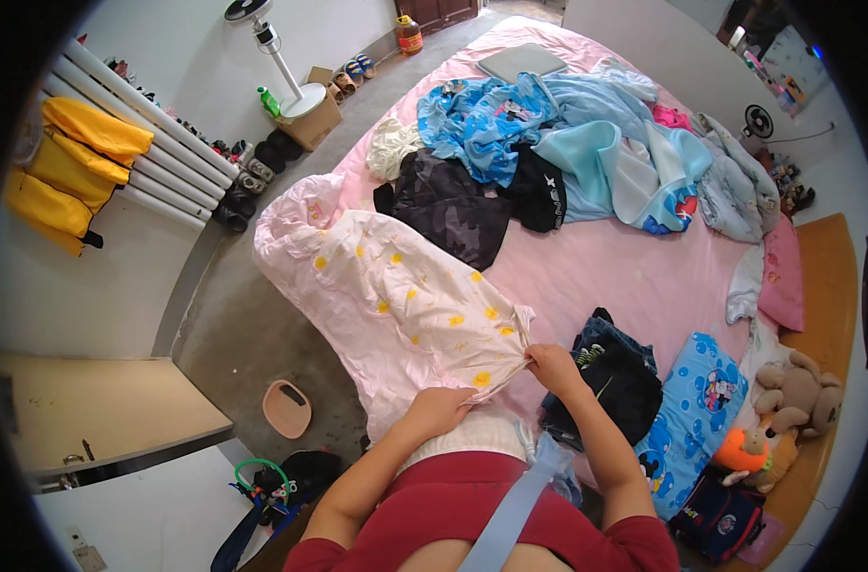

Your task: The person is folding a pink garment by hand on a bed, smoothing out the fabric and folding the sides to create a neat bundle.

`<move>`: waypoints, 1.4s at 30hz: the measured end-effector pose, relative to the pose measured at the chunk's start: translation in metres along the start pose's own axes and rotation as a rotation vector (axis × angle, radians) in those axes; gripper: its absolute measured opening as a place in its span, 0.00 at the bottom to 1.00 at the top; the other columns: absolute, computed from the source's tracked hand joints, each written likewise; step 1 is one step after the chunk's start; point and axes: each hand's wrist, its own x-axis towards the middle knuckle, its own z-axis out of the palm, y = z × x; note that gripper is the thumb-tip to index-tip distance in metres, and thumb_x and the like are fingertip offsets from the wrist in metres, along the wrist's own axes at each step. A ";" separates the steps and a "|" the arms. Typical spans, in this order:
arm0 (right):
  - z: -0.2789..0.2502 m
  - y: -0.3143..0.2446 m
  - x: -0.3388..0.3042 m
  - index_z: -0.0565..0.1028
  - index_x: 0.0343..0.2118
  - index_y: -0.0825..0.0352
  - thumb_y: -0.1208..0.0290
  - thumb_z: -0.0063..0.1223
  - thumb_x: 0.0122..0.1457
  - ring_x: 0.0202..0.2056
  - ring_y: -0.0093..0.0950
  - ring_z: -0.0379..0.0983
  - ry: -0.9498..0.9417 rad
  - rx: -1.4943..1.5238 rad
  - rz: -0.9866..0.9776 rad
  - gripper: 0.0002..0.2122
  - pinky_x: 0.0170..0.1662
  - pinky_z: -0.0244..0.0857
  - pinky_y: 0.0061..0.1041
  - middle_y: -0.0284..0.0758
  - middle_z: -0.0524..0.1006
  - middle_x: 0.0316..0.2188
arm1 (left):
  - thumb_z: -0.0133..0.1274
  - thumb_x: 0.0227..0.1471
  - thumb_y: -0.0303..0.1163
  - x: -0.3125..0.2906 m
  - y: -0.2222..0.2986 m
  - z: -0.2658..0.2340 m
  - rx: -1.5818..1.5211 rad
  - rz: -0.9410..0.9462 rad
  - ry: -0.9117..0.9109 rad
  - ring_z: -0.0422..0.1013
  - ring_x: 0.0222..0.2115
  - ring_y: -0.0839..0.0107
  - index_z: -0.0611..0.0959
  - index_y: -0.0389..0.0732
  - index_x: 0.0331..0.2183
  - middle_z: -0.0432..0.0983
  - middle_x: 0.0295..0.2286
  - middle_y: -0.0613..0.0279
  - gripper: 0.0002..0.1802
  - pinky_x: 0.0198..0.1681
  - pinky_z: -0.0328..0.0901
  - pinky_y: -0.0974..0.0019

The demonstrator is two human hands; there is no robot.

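A pale pink cloth with yellow prints [410, 286] stretches across the near left of the bed, its far end bunched at the bed's left edge. I cannot tell whether it is a cover or a garment. My right hand [551, 370] pinches its near right corner, where folds gather toward the fingers. On its near edge, close to my waist, my left hand [439, 412] is closed, with the fingertips partly hidden by the fabric. Just right of my right hand lie folded dark trousers [610, 386].
The pink-sheeted bed [625, 276] carries a camouflage garment [444, 208], blue clothes [486, 114] and a light blue blanket [634, 157]. At right are a blue cartoon pillow [696, 410] and plush toys [801, 396]. A pink basin [287, 409] stands on the floor at left.
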 end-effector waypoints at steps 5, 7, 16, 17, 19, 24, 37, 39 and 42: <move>-0.011 -0.018 0.006 0.75 0.27 0.68 0.77 0.55 0.45 0.29 0.43 0.74 0.116 0.040 -0.034 0.05 0.33 0.67 0.37 0.42 0.76 0.25 | 0.52 0.46 0.30 0.016 -0.008 -0.010 -0.060 0.134 0.020 0.74 0.32 0.50 0.79 0.41 0.38 0.77 0.29 0.46 0.14 0.36 0.66 0.52; -0.009 -0.030 0.012 0.75 0.27 0.68 0.77 0.55 0.44 0.29 0.43 0.74 0.167 0.045 -0.092 0.05 0.33 0.67 0.37 0.42 0.76 0.25 | 0.48 0.43 0.24 0.023 -0.014 -0.011 -0.157 0.112 0.084 0.73 0.31 0.48 0.78 0.39 0.35 0.77 0.28 0.47 0.12 0.34 0.66 0.52; -0.017 -0.049 0.022 0.76 0.27 0.67 0.78 0.55 0.44 0.28 0.41 0.74 0.205 0.055 -0.090 0.05 0.32 0.67 0.37 0.41 0.76 0.23 | 0.53 0.43 0.28 0.056 -0.002 -0.036 -0.089 0.016 -0.137 0.72 0.35 0.48 0.76 0.38 0.39 0.76 0.32 0.46 0.16 0.36 0.65 0.52; -0.016 -0.051 0.024 0.76 0.26 0.66 0.77 0.55 0.44 0.27 0.41 0.74 0.207 0.060 -0.090 0.04 0.32 0.67 0.37 0.41 0.76 0.22 | 0.53 0.43 0.28 0.058 -0.001 -0.034 -0.088 0.020 -0.138 0.72 0.35 0.48 0.76 0.38 0.39 0.76 0.32 0.46 0.16 0.36 0.65 0.52; -0.017 -0.057 0.028 0.76 0.27 0.67 0.78 0.55 0.43 0.27 0.41 0.74 0.193 0.054 -0.086 0.06 0.32 0.67 0.37 0.41 0.76 0.23 | 0.57 0.42 0.31 0.061 0.002 -0.024 -0.133 0.291 0.039 0.70 0.38 0.48 0.73 0.37 0.44 0.74 0.36 0.46 0.24 0.39 0.65 0.53; -0.017 -0.073 0.039 0.76 0.27 0.67 0.77 0.55 0.44 0.27 0.41 0.74 0.167 0.051 -0.121 0.05 0.32 0.67 0.37 0.42 0.76 0.23 | 0.55 0.42 0.28 0.071 0.008 -0.010 -0.132 0.221 0.292 0.68 0.38 0.49 0.71 0.36 0.44 0.71 0.35 0.47 0.24 0.41 0.64 0.53; 0.005 -0.093 0.046 0.74 0.32 0.67 0.74 0.57 0.47 0.30 0.41 0.72 0.152 0.278 -0.079 0.09 0.34 0.66 0.35 0.39 0.75 0.26 | 0.46 0.48 0.28 0.060 -0.020 -0.023 -0.103 -0.099 0.180 0.72 0.31 0.46 0.77 0.38 0.35 0.75 0.30 0.45 0.11 0.36 0.65 0.50; 0.008 -0.090 0.043 0.74 0.33 0.67 0.74 0.57 0.47 0.31 0.40 0.72 0.208 0.316 -0.090 0.09 0.36 0.66 0.35 0.40 0.75 0.28 | 0.45 0.48 0.28 0.056 -0.026 -0.026 -0.087 -0.140 0.211 0.72 0.30 0.46 0.78 0.39 0.34 0.75 0.29 0.45 0.11 0.35 0.65 0.50; 0.018 -0.062 0.034 0.73 0.34 0.67 0.75 0.57 0.48 0.36 0.39 0.72 0.255 0.298 0.052 0.09 0.39 0.65 0.33 0.40 0.75 0.33 | 0.44 0.47 0.28 0.048 -0.027 -0.032 -0.088 -0.153 0.256 0.72 0.29 0.46 0.78 0.39 0.31 0.75 0.27 0.46 0.10 0.34 0.65 0.49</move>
